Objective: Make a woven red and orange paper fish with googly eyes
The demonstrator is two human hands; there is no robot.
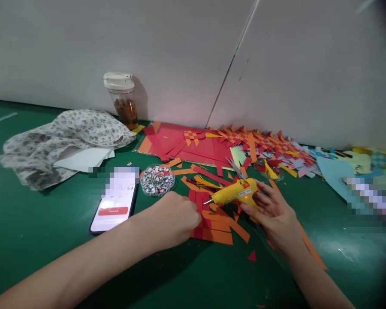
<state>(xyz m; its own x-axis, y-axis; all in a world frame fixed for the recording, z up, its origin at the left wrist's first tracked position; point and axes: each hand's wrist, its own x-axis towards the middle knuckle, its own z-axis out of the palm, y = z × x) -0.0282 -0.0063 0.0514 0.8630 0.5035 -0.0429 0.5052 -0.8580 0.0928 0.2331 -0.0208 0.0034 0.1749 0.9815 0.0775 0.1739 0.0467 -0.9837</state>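
Glue gun (233, 192) aim: nozzle (208, 202) pointed left and slightly down, a little toward me; the barrel's long axis rose from that tip toward the upper right.
Paper strips (212, 225), run: orange ones lay mostly left to right, fanning toward my right side; red ones crossed them, heading away from me.
Right hand (278, 214): wrapped around the glue gun's handle, thumb along the near side. Barrel lay left of this hand and a bit beyond it.
Left hand (176, 216): curled into a fist at the left edge of the paper strips, knuckles up. Fingertips hidden; I could not tell whether they pinched any paper.
Nozzle and fist: near each other, apart. Tip was over the paper strips; contact with them unclear.
Gun's look: yellow body, bare metal tip, small pale sticker on the side, orange light glowing beside it.
Strips' look: flat, narrow, red and orange, partly crossed, with loose ends sticking out.
Desk (51, 257): green, shiny. Round case of googly eyes (157, 180) sat beyond my left fist; phone (114, 210), screen lit, to its left.
Red scrap (252, 256): triangular, on the near side of the strips.
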